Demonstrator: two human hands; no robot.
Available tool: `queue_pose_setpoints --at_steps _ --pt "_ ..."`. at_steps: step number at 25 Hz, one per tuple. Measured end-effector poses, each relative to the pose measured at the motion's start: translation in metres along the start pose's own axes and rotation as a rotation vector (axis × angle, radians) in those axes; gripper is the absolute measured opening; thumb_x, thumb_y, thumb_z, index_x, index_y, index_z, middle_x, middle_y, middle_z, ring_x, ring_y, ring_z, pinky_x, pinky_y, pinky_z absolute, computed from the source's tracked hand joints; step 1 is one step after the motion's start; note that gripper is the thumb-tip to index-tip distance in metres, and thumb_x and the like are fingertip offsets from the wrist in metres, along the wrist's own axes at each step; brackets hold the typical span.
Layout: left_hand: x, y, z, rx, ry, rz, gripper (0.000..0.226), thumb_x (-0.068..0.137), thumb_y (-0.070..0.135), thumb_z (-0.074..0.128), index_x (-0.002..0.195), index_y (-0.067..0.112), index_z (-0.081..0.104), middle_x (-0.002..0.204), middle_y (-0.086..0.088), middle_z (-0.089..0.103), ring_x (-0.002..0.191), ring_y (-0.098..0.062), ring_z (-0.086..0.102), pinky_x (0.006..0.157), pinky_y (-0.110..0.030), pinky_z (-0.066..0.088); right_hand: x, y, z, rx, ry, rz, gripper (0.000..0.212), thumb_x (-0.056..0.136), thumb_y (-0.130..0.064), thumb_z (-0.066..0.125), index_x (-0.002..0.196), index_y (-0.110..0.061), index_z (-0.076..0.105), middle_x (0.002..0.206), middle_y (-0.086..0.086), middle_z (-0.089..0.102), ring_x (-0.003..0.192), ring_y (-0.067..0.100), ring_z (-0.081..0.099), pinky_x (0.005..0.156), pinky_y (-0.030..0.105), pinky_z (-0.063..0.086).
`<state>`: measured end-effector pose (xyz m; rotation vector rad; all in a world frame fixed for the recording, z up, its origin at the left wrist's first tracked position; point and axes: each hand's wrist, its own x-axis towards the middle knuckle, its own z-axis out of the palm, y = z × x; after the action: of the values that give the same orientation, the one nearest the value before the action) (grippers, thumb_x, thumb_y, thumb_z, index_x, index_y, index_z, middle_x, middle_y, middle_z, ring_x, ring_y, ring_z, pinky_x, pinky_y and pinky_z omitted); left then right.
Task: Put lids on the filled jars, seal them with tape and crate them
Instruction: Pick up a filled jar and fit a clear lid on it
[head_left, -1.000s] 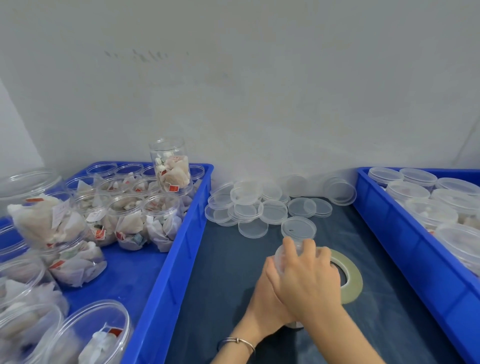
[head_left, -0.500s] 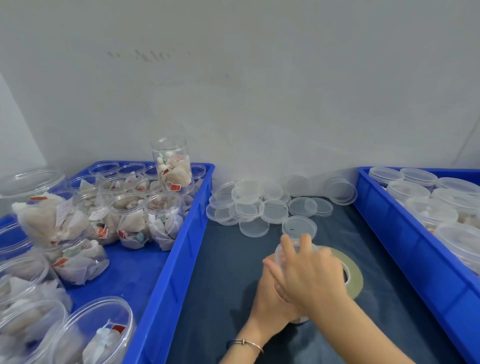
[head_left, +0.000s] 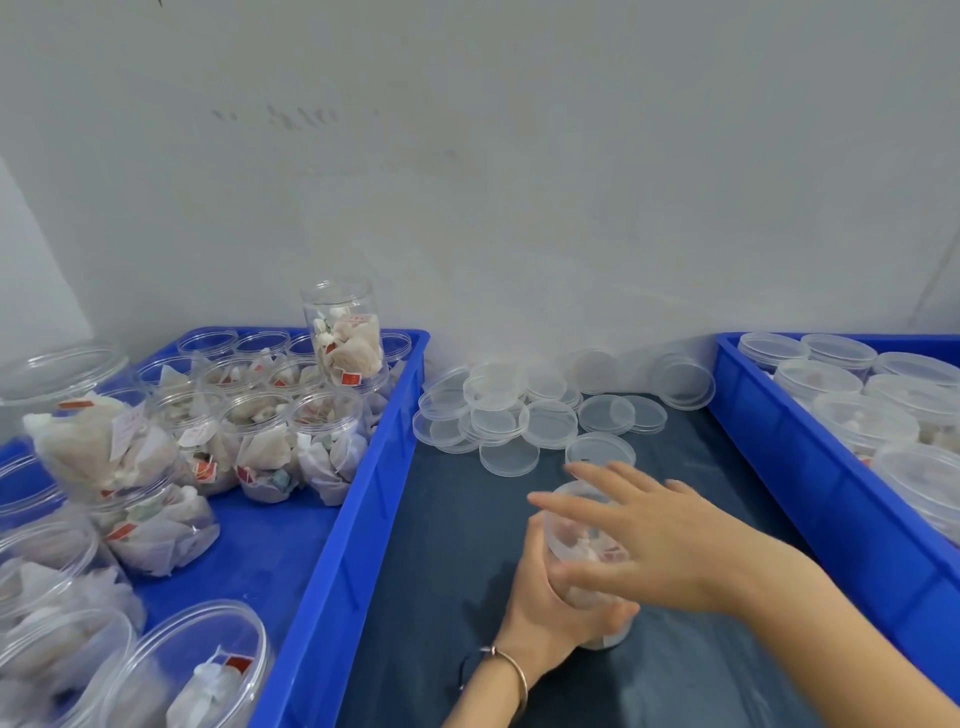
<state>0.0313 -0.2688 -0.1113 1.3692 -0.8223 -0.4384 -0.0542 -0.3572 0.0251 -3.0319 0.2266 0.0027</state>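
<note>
A clear filled jar (head_left: 577, 527) with a lid on top stands on the dark mat (head_left: 457, 545) between two blue crates. My left hand (head_left: 545, 608) grips the jar's lower body from the left. My right hand (head_left: 660, 540) hovers at the jar's right side with straight, spread fingers and holds nothing. A heap of loose clear lids (head_left: 519, 410) lies at the back of the mat by the wall, and one single lid (head_left: 600, 449) lies just behind the jar. My right hand hides the tape roll.
The left blue crate (head_left: 363, 499) holds several filled jars without lids, one jar (head_left: 345, 332) stacked on top. The right blue crate (head_left: 810, 467) holds several lidded jars (head_left: 815, 376). A white wall stands close behind.
My right hand has come off the jar's lid, with fingers spreading straight, and now covers the tape roll. My left hand keeps its grip on the jar.
</note>
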Motion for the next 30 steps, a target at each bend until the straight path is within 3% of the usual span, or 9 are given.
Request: queue_pose_setpoints --at_steps 5,8,11,14,19,21,23,25,30 --pt "0.000 0.015 0.008 0.208 0.028 0.042 0.076 0.056 0.030 0.085 0.119 0.032 0.043 0.104 0.029 0.060 0.094 0.002 0.063 0.075 -0.016 0.051 0.008 -0.015 0.036 -0.344 0.128 0.065 0.052 0.094 -0.048 0.013 0.138 -0.030 0.031 0.151 0.008 0.025 0.121 0.030 0.040 0.082 0.036 0.044" --pt "0.003 0.022 0.004 0.322 0.050 0.017 0.063 0.054 0.050 0.077 0.108 0.036 0.051 0.099 0.024 0.060 0.091 0.005 0.060 0.075 -0.022 0.052 0.015 -0.027 0.036 -0.263 0.296 0.207 0.034 0.084 -0.046 0.051 0.102 -0.023 0.068 0.111 0.017 0.063 0.071 0.031 0.059 0.053 0.033 0.050" --pt "0.007 0.020 0.001 0.257 0.078 0.003 0.068 0.059 0.029 0.087 0.112 0.038 0.045 0.103 0.017 0.063 0.093 0.005 0.062 0.072 -0.011 0.048 0.023 -0.007 0.044 0.072 0.373 0.084 0.052 0.095 -0.047 0.019 0.137 -0.029 0.043 0.144 0.006 0.040 0.120 0.025 0.046 0.092 0.031 0.040" --pt "0.011 0.019 -0.003 0.034 0.101 -0.040 0.081 0.057 0.006 0.089 0.120 0.026 0.041 0.121 0.001 0.057 0.107 0.004 0.059 0.085 -0.009 0.045 0.010 0.028 0.052 0.631 0.591 0.277 0.041 0.101 -0.027 0.039 0.142 -0.024 0.038 0.145 -0.002 0.041 0.125 0.006 0.040 0.097 0.015 0.027" --pt "-0.004 0.022 -0.027 0.063 -0.025 -0.077 0.126 0.045 0.053 0.085 0.144 0.026 0.013 0.146 0.012 0.026 0.132 -0.001 0.036 0.108 -0.018 0.033 -0.046 0.062 0.109 -0.031 -0.031 0.443 0.069 0.089 -0.070 0.007 0.137 -0.030 0.038 0.144 -0.016 0.034 0.132 0.001 0.036 0.114 0.055 0.009" --pt "-0.017 0.025 -0.030 -0.114 0.184 -0.129 0.088 0.066 0.068 0.068 0.136 0.030 0.030 0.144 0.011 0.033 0.126 -0.004 0.044 0.103 -0.019 0.039 -0.058 0.062 0.105 -0.067 0.058 0.408 0.072 0.090 -0.067 0.005 0.111 -0.026 0.061 0.112 -0.011 0.059 0.103 0.004 0.061 0.109 0.061 0.021" --pt "-0.023 0.025 -0.029 -0.235 0.475 -0.171 0.028 0.094 0.044 0.046 0.118 0.030 0.049 0.133 0.004 0.051 0.117 -0.011 0.056 0.094 -0.025 0.045 -0.059 0.055 0.093 -0.085 0.125 0.437 0.043 0.092 -0.062 0.026 0.099 -0.031 0.057 0.098 -0.011 0.061 0.096 0.005 0.060 0.109 0.046 0.029" --pt "-0.023 0.035 -0.027 -0.195 0.660 -0.123 0.013 0.098 0.016 0.048 0.103 0.024 0.058 0.112 0.001 0.062 0.108 -0.018 0.062 0.083 -0.023 0.048 -0.058 0.055 0.084 0.275 0.318 0.551 0.036 0.091 -0.061 0.033 0.088 -0.030 0.050 0.087 -0.007 0.064 0.085 0.010 0.060 0.087 0.037 0.045" --pt "-0.005 0.094 -0.005 0.183 0.328 0.194 0.018 0.095 0.010 0.056 0.107 0.020 0.064 0.106 0.004 0.065 0.096 -0.003 0.060 0.081 -0.015 0.047 -0.055 0.035 0.044 0.955 0.725 0.586 0.040 0.096 -0.037 0.043 0.069 -0.008 0.047 0.048 -0.004 0.046 0.043 0.008 0.042 0.055 0.033 0.039"
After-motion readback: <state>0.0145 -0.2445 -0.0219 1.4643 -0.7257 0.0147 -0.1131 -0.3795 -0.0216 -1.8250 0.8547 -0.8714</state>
